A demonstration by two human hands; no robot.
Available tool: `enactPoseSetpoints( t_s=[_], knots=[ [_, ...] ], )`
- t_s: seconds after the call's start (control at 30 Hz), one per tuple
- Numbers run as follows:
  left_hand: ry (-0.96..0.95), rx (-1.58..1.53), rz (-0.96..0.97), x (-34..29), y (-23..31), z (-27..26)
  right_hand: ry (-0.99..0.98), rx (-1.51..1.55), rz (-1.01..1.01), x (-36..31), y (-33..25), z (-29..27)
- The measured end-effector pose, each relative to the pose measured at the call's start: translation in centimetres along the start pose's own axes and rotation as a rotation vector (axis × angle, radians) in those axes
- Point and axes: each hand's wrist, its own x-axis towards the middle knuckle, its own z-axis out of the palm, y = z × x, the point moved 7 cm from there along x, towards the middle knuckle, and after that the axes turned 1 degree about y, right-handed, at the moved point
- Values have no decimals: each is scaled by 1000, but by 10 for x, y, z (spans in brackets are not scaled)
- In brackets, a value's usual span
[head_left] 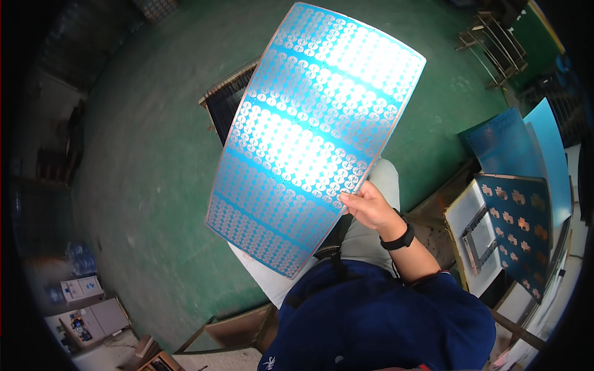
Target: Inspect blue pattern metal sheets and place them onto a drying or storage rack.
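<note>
While the right hand [374, 208] pinched the sheet [303, 145] at its edge, left hand was out of view, state unclear.

Bare fingers on the right hand [373, 209], and right behind it, round the wrist, a chunky black wristband [401, 237], its face too dark to make out! Up the arm from the hand we go, bare forearm, then a short sleeve [461, 294] in deep navy, and look, a thin touch of red at its edge! Below the hand spreads the navy shirt [377, 315], a small white mark [270, 362] low on its front, left of the hand, a pale round dot [338, 358] nearby, a flash of red at the bottom. Next to the hand, light greyish trousers [365, 241], loosely creased!
</note>
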Motion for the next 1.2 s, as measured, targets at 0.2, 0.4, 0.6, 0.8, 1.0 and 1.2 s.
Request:
enactPoseSetpoints(
  t_s=[0.2, 0.4, 0.6, 0.8, 1.0, 1.2],
  knots=[
    [-164, 136, 55, -16, 7, 8, 3, -14, -6, -1, -2, 2],
    [-417, 160, 280, -88, 52, -20, 21, -5, -18, -4, 7, -14],
    [557, -1039, 863, -97, 163, -143, 54, 84, -66, -3, -2, -3],
    [973, -1360, 925, -62, 160, -156, 7, 221, -90, 1, 7, 10],
    [861, -1471, 1121, -64, 153, -181, -56, 260, -28, -3, 14, 23],
    [1255, -1308, 1140, -100, 96, -200, 361, 368, -534, -22, -101, -83]
  ],
)
